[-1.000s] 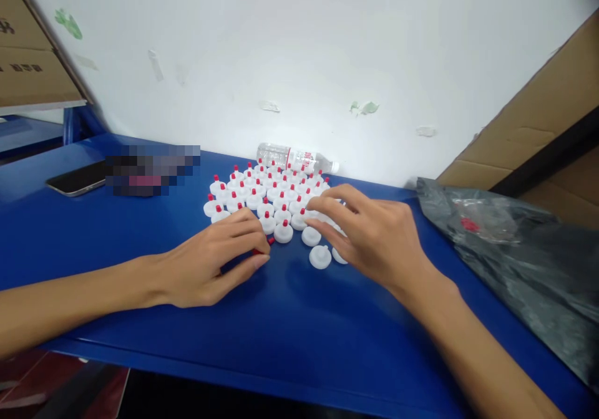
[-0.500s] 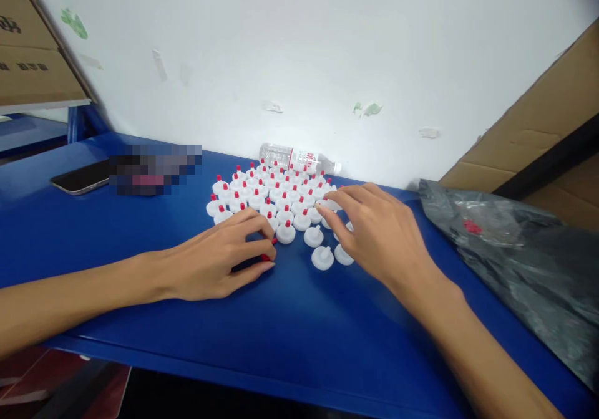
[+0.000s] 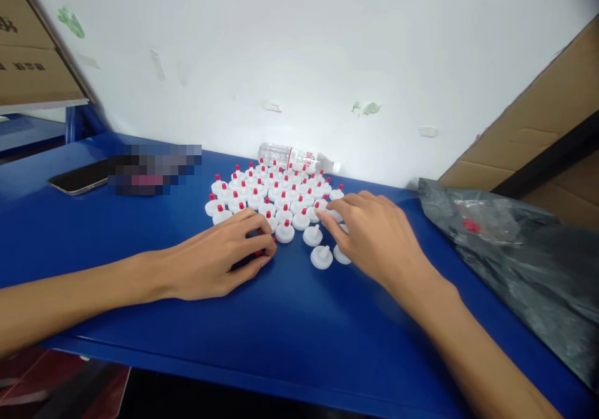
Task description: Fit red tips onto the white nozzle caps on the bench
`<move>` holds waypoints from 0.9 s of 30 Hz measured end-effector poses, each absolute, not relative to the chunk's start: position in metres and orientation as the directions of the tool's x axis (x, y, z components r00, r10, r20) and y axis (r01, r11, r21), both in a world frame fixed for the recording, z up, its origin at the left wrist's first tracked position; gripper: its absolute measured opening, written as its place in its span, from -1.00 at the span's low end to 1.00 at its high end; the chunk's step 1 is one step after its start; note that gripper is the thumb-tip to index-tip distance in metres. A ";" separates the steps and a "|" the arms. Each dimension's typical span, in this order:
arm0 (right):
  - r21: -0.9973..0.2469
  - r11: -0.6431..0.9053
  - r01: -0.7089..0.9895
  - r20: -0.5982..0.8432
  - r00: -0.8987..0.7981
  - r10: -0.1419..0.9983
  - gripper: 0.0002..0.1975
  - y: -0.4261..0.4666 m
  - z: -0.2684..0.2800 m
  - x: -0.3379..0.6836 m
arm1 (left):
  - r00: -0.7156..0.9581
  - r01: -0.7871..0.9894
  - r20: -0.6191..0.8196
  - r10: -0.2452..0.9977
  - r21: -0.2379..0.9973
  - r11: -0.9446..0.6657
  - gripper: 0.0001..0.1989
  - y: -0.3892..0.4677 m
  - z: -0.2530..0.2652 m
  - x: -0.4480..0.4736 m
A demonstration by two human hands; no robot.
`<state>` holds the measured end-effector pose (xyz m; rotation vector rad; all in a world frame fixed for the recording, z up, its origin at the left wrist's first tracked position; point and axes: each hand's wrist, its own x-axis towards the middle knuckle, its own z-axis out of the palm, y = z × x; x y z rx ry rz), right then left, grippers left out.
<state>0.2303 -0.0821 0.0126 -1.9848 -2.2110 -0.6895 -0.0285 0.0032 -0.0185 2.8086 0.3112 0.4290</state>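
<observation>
Rows of round white nozzle caps [image 3: 284, 232], many topped with small red tips [image 3: 287, 222], stand upright together on the blue table [image 3: 290, 332]. My left hand [image 3: 234, 250] rests at the near left edge of this group. Its fingers are curled and the thumb meets the forefinger; bits of red show beneath and beside them, partly hidden. Over the right side of the group is my right hand [image 3: 379, 238], thumb and forefinger closing around a white nozzle cap [image 3: 335, 214], mostly covered. Several bare white nozzle caps [image 3: 321, 257] without red tips stand below that hand.
A clear plastic bottle [image 3: 299, 157] lies behind the caps against the white wall [image 3: 299, 51]. On the left are a phone [image 3: 79, 177] and a blurred-out item. At the right lies a grey plastic bag [image 3: 524, 282] with a clear bag [image 3: 491, 222] holding something red.
My right hand has shifted slightly down, and a red-tipped cap behind it shows more. My left fingers have drawn closer together, with less red visible between them.
</observation>
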 end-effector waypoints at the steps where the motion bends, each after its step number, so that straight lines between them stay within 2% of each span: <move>1: 0.269 0.055 0.962 0.357 -0.152 0.922 -0.58 -0.082 0.012 0.230 | 0.933 0.166 0.260 0.250 0.305 -0.938 -0.86 0.003 -0.018 -0.028; 12: 0.284 0.062 0.957 0.366 -0.168 0.915 -0.60 -0.081 0.011 0.231 | 0.929 0.157 0.282 0.241 0.290 -0.944 -0.87 0.002 -0.017 -0.028; 27: 0.228 0.056 0.972 0.388 -0.143 0.910 -0.62 -0.082 0.010 0.231 | 0.929 0.154 0.280 0.243 0.304 -0.940 -0.86 0.003 -0.018 -0.028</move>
